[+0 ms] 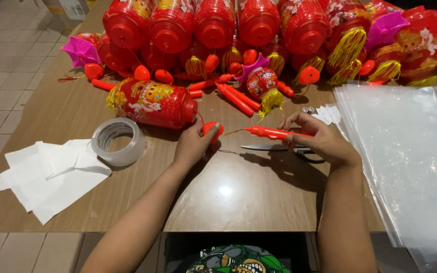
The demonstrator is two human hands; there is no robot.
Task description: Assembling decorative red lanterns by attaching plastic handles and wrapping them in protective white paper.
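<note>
My left hand [193,144] grips a small red rounded cap [212,130] beside a red printed lantern [153,102] lying on its side on the wooden table [228,192]. My right hand [319,139] holds a red plastic stick [271,133] level, its tip pointing left toward the cap. A thin cord runs between cap and stick. Black-handled scissors [279,148] lie under the right hand.
A tape roll [117,141] and white paper sheets [51,172] lie at left. Clear plastic bags [405,151] are stacked at right. Several red lanterns [213,23], yellow tassels, loose red sticks [236,97] and pink pieces crowd the far edge. Two small round batteries [308,109] lie near white slips.
</note>
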